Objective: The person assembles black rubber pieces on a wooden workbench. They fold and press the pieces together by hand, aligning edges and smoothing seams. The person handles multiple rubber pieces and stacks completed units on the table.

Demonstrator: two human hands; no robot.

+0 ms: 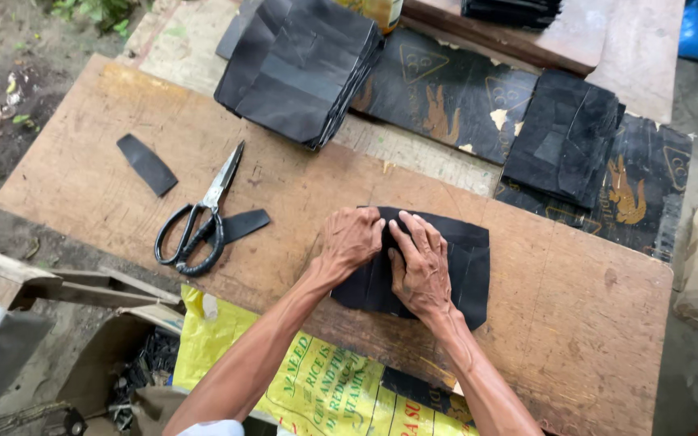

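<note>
Hands down on the work, both of them, seen from the head camera: the left hand (351, 240) is curled, knuckles up, pressing onto the near-left part of a black sheet piece (466, 266) that lies flat on the wooden table (575, 323), and the right hand (420, 270) lies just beside it, fingers spread flat on the same piece, thumb tucked toward the left hand. Neither hand closes around anything; both press the sheet against the wood. The piece sits near the table's front edge, toward the middle, its right part showing creases. Off to the left, well apart from the hands, black-handled scissors (199, 222) lie with blades closed, pointing away, resting across a narrow black strip (240, 226); a second black offcut (147, 164) lies farther left. At the far side a thick stack of black pieces (300, 69) sits behind the scissors, and a smaller stack (563, 137) sits to the right on a dark printed sheet (446, 89). Below the table edge, a yellow printed sack (317, 387) shows between the forearms.
</note>
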